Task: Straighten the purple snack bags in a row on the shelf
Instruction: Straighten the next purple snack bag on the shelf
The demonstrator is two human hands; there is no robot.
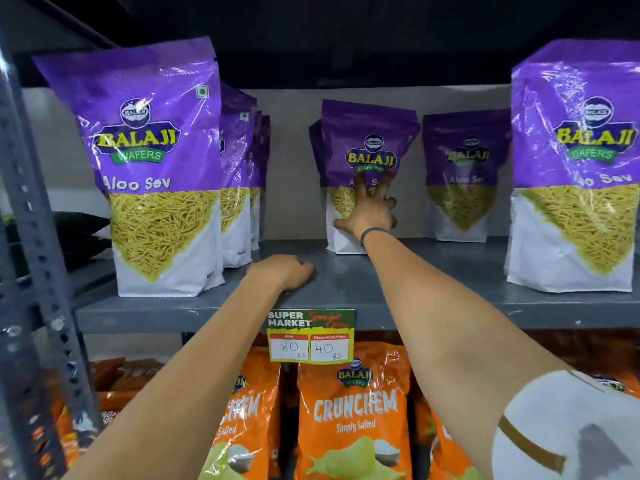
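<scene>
Purple Balaji Aloo Sev bags stand on a grey metal shelf (398,282). A large bag (152,174) stands at the front left with several more bags (239,174) lined up behind it. Another bag (575,168) stands at the front right. Far back in the middle a bag (367,143) leans a little, with one more tucked behind it. My right hand (369,213) lies flat on its front, fingers spread. A further bag (465,174) stands at the back right. My left hand (284,271) rests closed on the shelf surface, holding nothing.
A price tag (311,336) reading 80 and 40 hangs from the shelf's front edge. Orange Crunchem bags (353,417) fill the shelf below. A perforated grey upright (38,237) frames the left side. Bare shelf runs between the front left and front right bags.
</scene>
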